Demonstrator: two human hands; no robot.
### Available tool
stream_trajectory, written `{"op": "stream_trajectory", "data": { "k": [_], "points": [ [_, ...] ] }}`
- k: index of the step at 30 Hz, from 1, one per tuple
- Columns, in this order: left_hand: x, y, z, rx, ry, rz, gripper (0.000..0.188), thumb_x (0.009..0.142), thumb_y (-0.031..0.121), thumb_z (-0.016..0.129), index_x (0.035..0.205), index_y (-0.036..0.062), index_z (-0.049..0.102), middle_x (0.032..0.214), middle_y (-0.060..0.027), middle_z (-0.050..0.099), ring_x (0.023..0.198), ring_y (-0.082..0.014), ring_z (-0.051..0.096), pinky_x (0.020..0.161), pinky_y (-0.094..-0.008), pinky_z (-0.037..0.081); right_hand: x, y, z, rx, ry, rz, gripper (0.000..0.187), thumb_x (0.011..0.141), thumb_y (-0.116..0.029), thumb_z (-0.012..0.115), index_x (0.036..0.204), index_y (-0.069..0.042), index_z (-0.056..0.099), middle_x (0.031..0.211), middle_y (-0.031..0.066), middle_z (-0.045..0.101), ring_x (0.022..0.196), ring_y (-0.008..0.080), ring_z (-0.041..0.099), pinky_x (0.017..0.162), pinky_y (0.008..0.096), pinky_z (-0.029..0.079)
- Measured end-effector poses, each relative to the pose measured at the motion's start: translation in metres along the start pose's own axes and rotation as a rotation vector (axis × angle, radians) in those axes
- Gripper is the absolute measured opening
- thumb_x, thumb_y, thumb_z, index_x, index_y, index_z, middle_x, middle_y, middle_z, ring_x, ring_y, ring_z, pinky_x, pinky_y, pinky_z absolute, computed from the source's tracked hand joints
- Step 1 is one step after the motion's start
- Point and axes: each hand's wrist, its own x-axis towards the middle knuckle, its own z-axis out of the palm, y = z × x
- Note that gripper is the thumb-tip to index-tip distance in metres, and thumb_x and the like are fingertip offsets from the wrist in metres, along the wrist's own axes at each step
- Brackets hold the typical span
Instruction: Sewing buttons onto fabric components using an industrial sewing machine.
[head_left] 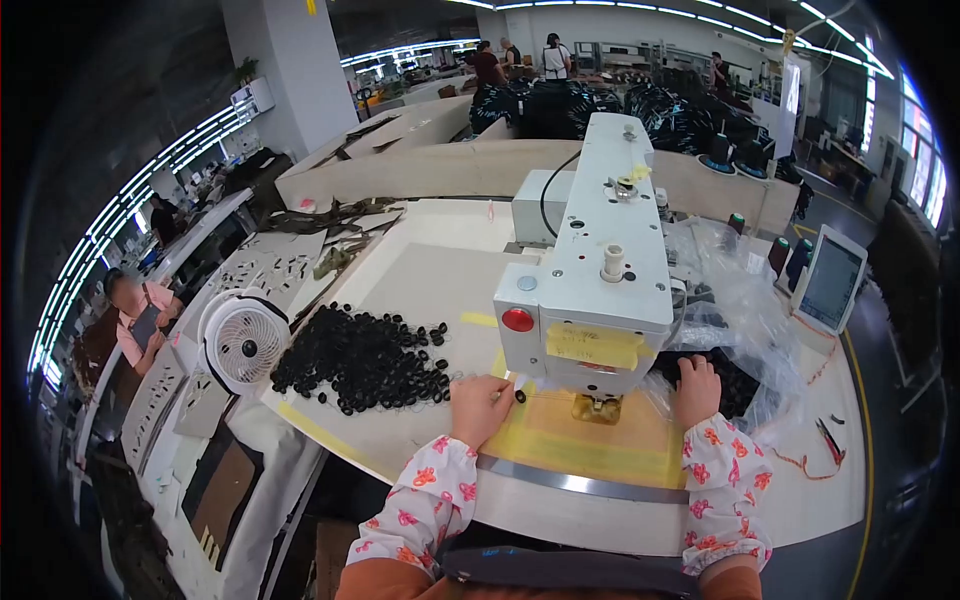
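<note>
A pale sewing machine (600,260) stands before me, its needle area (597,405) over a yellow-taped plate. Left of the needle, my left hand (480,408) is closed in a pinch; what it grips is too small to make out. A small black ring-shaped piece (520,396) lies by its fingertips. Beyond that hand spreads a heap of black oval loop pieces (365,360). My right hand (697,390), fingers curled, reaches onto a dark pile (738,378) at the mouth of a clear plastic bag (745,300). Whatever its fingertips hold is hidden.
A white fan (246,342) stands left of the heap. At right are a tilted screen (832,280), thread cones (779,255), and tweezers (830,440) beside an orange cord. A partition (420,165) runs behind the table. A co-worker (145,320) sits at far left.
</note>
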Motion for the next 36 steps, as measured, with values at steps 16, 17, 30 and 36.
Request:
{"op": "stream_trajectory", "data": {
  "k": [16, 17, 30, 36],
  "points": [
    [-0.019, 0.041, 0.061, 0.072, -0.229, 0.326, 0.028, 0.073, 0.026, 0.056, 0.087, 0.0031, 0.05, 0.084, -0.0136, 0.053, 0.083, -0.0288, 0.051, 0.079, -0.0372, 0.037, 0.009, 0.035, 0.039, 0.001, 0.035, -0.12, 0.015, 0.077, -0.012, 0.056, 0.086, -0.005, 0.047, 0.08, 0.0109, 0.058, 0.076, 0.0315, 0.056, 0.06, 0.0426, 0.042],
    [-0.02, 0.04, 0.064, 0.049, -0.23, 0.296, 0.028, 0.07, 0.024, 0.057, 0.086, 0.0022, 0.05, 0.081, -0.0142, 0.054, 0.082, -0.0299, 0.052, 0.077, -0.0389, 0.039, 0.012, 0.039, 0.043, 0.02, -0.02, -0.136, 0.015, 0.077, -0.012, 0.056, 0.087, -0.005, 0.047, 0.081, 0.0113, 0.058, 0.077, 0.0314, 0.056, 0.061, 0.0422, 0.042],
    [-0.021, 0.036, 0.074, -0.027, -0.161, 0.276, 0.022, 0.07, 0.022, 0.058, 0.075, 0.002, 0.05, 0.07, -0.0134, 0.055, 0.07, -0.0308, 0.057, 0.063, -0.0401, 0.045, 0.013, -0.017, 0.008, 0.47, 0.053, -0.403, 0.016, 0.075, -0.005, 0.053, 0.086, 0.005, 0.06, 0.084, 0.0206, 0.06, 0.075, 0.0327, 0.057, 0.07, 0.0355, 0.046],
    [-0.022, 0.038, 0.074, -0.008, -0.162, 0.3, 0.021, 0.072, 0.023, 0.057, 0.073, 0.0025, 0.052, 0.066, -0.0147, 0.056, 0.068, -0.032, 0.058, 0.062, -0.0407, 0.046, -0.003, -0.024, 0.033, 0.569, -0.201, -0.383, 0.017, 0.074, 0.003, 0.048, 0.091, 0.007, 0.048, 0.087, 0.0161, 0.051, 0.076, 0.0257, 0.054, 0.066, 0.0303, 0.045]
  ]
}}
